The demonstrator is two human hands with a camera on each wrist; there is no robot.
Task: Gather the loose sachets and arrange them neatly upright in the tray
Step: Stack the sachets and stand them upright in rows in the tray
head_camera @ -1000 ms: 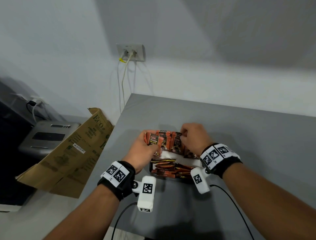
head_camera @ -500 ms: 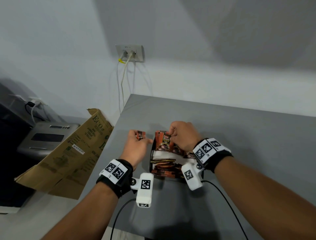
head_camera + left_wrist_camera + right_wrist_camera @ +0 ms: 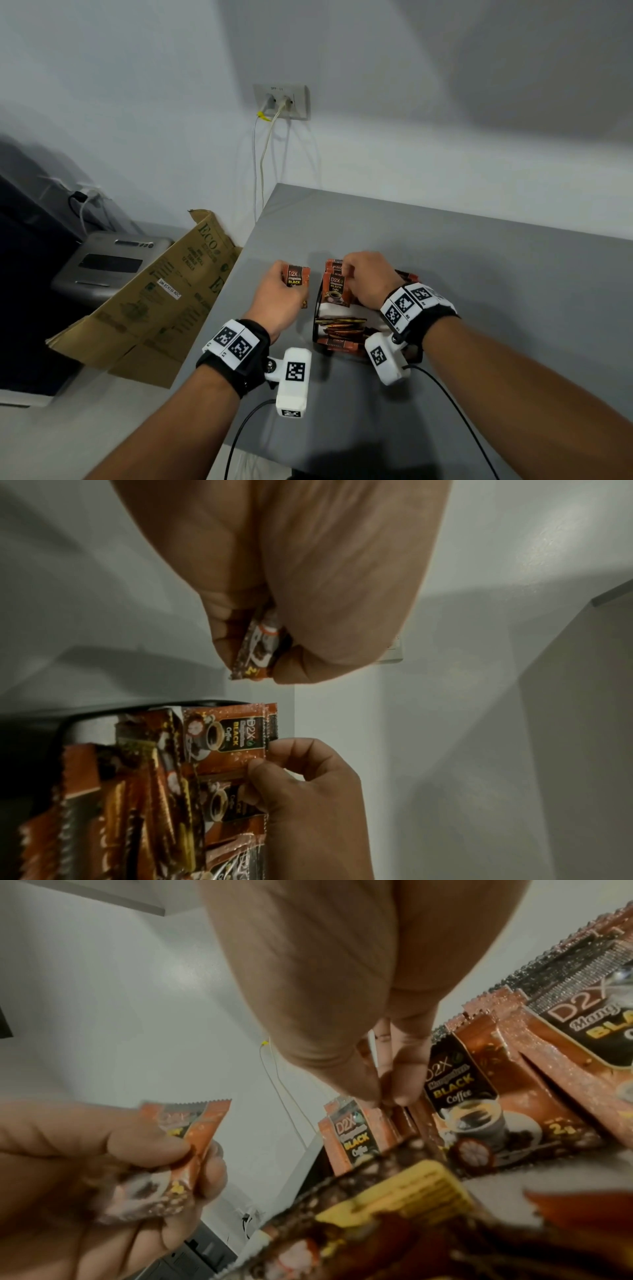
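On the grey table [image 3: 479, 274] stands a black wire tray [image 3: 315, 310] with orange-brown coffee sachets in it. Several flat sachets [image 3: 339, 330] fill its near part. At its far end a row of sachets [image 3: 337, 291] stands upright, and my right hand [image 3: 346, 274] pinches their top edges. My left hand [image 3: 291, 286] is left of the tray and pinches one single sachet [image 3: 296, 277], label facing me. The left wrist view shows that single sachet [image 3: 258, 647] held by its lower part. In the right wrist view my fingertips [image 3: 371, 1093] sit on the upright sachets [image 3: 455, 1085].
A folded cardboard box [image 3: 147, 301] leans against the table's left edge, with a grey device [image 3: 109, 263] behind it. A wall socket [image 3: 282, 101] with cables hangs above the table's far corner. Bare tabletop stretches right of the tray.
My left hand has drawn left, away from the tray, taking one sachet with it. My right hand has shifted left along the upright row and still pinches it.
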